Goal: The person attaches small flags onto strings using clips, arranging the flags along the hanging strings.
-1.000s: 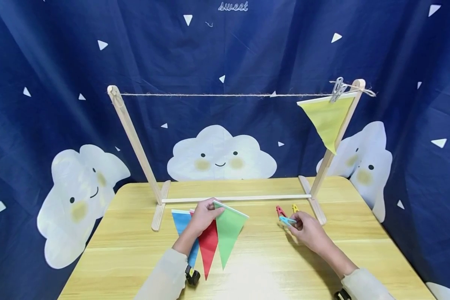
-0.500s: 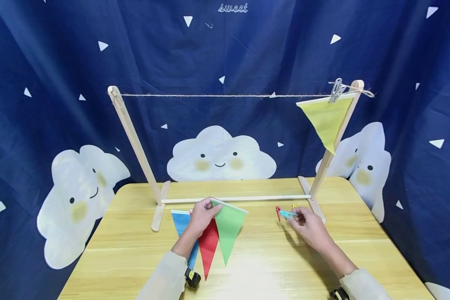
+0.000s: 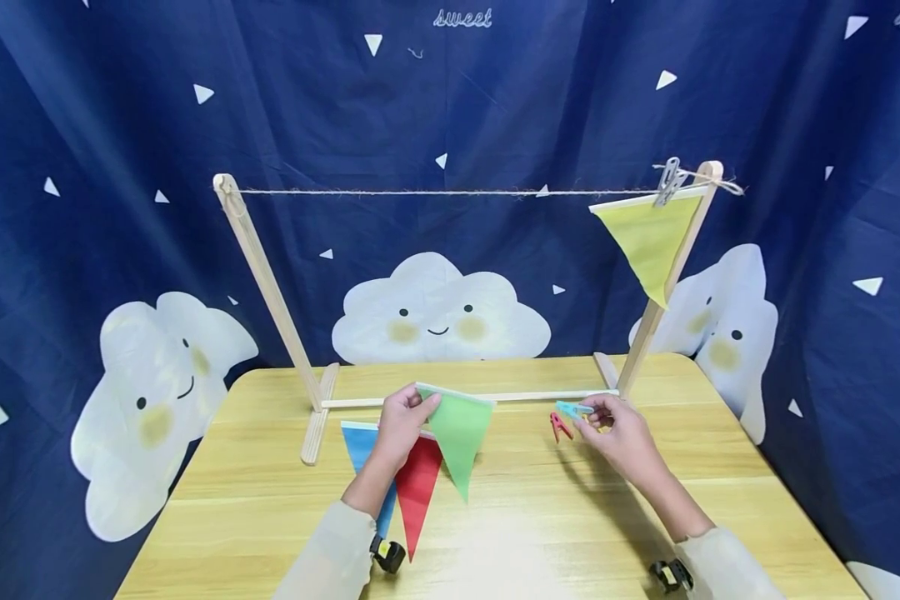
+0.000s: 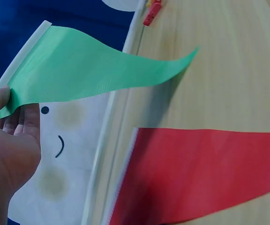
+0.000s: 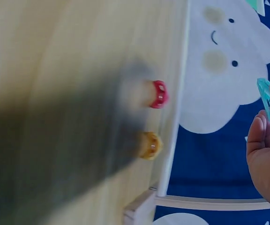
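A green pennant flag hangs from my left hand, pinched between thumb and fingers at the left end of its white top edge; in the left wrist view the flag is lifted off the table. Under and beside that hand lie a red pennant and a blue pennant, partly covered. My right hand pinches a light blue clothespin, also plain in the right wrist view. Close by on the table are a red clothespin and, in the right wrist view, a yellow clothespin.
Behind the hands stands a wooden frame with a left post and a right post. Twine runs between their tops. A yellow pennant hangs at the right end under a grey clothespin. A low crossbar joins the posts.
My left hand has raised the green pennant off the table, showing more of the red one. The right hand has lifted the light blue clothespin up and away from the other clothespins.
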Action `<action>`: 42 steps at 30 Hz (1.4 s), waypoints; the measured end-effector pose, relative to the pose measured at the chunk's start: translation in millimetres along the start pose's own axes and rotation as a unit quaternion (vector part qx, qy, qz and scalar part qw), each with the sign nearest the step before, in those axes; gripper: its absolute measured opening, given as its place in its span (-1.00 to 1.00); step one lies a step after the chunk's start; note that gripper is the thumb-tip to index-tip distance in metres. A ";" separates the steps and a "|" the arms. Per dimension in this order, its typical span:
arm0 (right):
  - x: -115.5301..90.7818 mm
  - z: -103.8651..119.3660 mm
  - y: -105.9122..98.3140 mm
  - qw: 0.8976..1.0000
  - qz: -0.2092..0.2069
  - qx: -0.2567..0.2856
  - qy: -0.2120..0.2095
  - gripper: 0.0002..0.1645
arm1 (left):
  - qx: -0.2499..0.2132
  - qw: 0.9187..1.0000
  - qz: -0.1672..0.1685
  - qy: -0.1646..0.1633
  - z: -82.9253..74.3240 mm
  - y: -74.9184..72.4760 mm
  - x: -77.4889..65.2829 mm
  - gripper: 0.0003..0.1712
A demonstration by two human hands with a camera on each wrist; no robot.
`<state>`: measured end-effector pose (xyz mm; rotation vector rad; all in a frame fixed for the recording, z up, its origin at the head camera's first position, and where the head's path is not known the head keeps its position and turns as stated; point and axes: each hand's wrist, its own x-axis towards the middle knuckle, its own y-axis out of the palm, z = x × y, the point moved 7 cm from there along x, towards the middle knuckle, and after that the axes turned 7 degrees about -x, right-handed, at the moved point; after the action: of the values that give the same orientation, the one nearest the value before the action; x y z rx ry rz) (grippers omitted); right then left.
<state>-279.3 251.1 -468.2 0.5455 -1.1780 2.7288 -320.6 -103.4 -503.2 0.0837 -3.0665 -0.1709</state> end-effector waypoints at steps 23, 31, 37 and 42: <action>37.6 47.2 -47.9 0.993 -0.083 0.062 -0.051 -0.69 | -0.015 0.998 -0.029 0.054 -60.7 14.1 6.1 -0.80; 48.4 64.7 -61.4 0.991 -0.085 0.067 -0.081 -0.66 | -0.029 0.996 -0.035 0.075 -78.4 20.0 12.4 -0.79; 57.4 76.5 -70.5 0.989 -0.088 0.072 -0.098 -0.67 | -0.045 0.995 -0.034 0.088 -92.0 25.0 13.4 -0.84; 63.0 85.0 -76.9 0.988 -0.080 0.087 -0.100 -0.66 | -0.064 0.993 -0.022 0.098 -101.2 30.2 13.9 -0.84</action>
<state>-295.0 240.6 -338.8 0.9131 -0.8927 2.7025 -328.8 -85.3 -398.6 0.1505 -2.8515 -0.3406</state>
